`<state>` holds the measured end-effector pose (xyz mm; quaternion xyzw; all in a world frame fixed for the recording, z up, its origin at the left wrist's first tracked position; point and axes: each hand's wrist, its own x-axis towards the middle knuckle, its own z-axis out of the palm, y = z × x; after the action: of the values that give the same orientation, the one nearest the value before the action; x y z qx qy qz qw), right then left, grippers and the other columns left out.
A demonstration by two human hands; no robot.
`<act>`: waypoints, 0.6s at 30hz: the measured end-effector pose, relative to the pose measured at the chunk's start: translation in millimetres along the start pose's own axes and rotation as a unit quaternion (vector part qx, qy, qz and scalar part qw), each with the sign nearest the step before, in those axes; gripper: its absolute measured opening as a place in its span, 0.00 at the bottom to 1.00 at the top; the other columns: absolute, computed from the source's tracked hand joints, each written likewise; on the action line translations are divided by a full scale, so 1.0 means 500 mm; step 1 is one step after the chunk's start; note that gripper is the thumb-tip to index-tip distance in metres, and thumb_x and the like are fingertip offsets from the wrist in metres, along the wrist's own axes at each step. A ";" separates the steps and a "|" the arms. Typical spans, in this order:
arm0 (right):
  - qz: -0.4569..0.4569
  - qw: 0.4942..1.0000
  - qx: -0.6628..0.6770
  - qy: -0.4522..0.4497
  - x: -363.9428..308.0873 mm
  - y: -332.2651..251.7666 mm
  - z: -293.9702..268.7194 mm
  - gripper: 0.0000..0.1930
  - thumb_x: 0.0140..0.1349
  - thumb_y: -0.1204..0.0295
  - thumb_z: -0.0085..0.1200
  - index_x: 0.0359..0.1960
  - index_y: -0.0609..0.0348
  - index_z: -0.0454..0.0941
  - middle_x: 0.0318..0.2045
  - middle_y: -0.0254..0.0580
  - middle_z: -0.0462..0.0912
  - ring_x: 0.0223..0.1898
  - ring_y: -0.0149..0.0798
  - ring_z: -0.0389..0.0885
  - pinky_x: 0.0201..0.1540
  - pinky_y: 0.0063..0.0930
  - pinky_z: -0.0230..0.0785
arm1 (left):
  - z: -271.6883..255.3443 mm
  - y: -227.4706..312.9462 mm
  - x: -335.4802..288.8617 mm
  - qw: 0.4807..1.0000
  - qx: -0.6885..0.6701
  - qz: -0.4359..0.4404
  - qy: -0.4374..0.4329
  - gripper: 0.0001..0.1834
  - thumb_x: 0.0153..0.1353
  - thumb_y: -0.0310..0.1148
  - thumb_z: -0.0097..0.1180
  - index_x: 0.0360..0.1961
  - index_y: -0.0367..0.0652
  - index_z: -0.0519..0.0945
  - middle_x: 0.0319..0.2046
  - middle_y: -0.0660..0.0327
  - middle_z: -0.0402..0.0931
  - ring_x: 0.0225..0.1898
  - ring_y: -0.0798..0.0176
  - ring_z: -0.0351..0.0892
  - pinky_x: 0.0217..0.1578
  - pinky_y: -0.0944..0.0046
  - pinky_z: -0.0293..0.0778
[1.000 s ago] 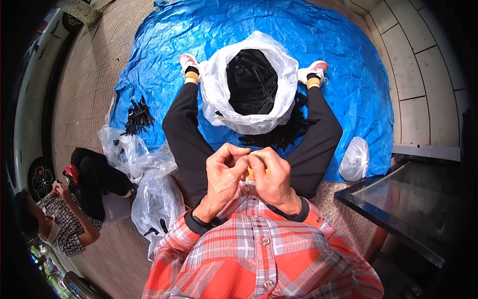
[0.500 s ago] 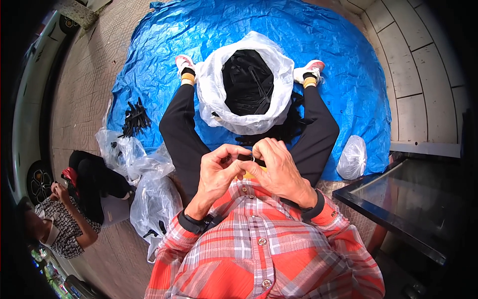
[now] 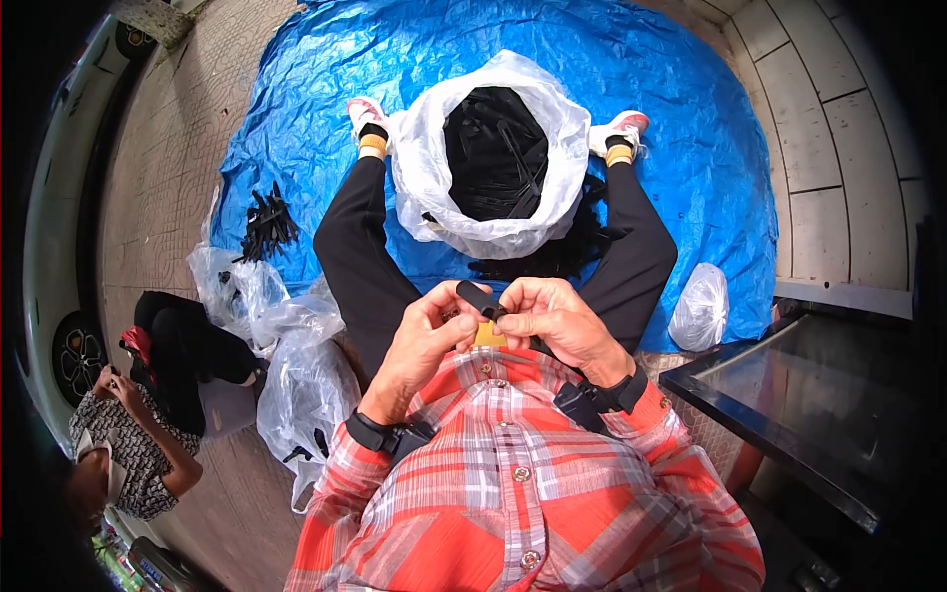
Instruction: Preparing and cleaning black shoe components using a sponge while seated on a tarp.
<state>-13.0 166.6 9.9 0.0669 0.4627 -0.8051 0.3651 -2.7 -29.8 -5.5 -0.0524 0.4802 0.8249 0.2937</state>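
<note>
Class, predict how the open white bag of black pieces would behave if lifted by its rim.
The white bag would probably sag and crumple, since its rim looks thin and creased. The many black pieces inside suggest noticeable weight. Its wide open mouth might let some spill if tipped.

One open bag (image 3: 419, 148); two shoes (image 3: 365, 114) flanking it; one held black piece (image 3: 475, 296) below; two black piles (image 3: 266, 227), left and below

The left grip (image 3: 426, 333) and right grip (image 3: 567, 326) hold a black piece (image 3: 477, 298).
</note>
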 end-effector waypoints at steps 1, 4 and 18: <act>0.000 1.000 0.001 0.000 0.000 0.002 0.000 0.06 0.54 0.78 0.55 0.32 0.65 0.73 0.25 0.37 0.78 0.23 0.25 0.77 0.25 0.14 0.68 | 0.004 -0.001 0.003 1.000 0.022 -0.010 0.016 0.14 0.54 0.31 0.59 0.41 0.38 0.75 0.28 0.67 0.73 0.24 0.78 0.66 0.26 0.78 0.62; 0.016 0.999 -0.021 0.020 0.003 0.007 -0.004 0.08 0.54 0.75 0.56 0.32 0.66 0.73 0.24 0.38 0.78 0.21 0.24 0.75 0.23 0.12 0.65 | 0.024 0.012 0.006 1.000 0.024 0.010 0.010 0.13 0.51 0.26 0.60 0.39 0.37 0.75 0.29 0.64 0.76 0.23 0.76 0.68 0.24 0.77 0.65; -0.086 0.995 -0.023 0.043 0.004 0.011 0.037 0.11 0.60 0.67 0.53 0.35 0.63 0.72 0.28 0.33 0.74 0.28 0.22 0.71 0.32 0.13 0.63 | 0.021 0.012 0.013 0.997 0.069 0.000 0.043 0.12 0.47 0.23 0.63 0.34 0.36 0.76 0.23 0.60 0.77 0.19 0.73 0.73 0.20 0.76 0.69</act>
<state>-6.8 149.0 15.6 0.0526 0.5008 -0.8189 0.2754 -8.9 -20.7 2.1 -0.0676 0.5484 0.7865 0.2759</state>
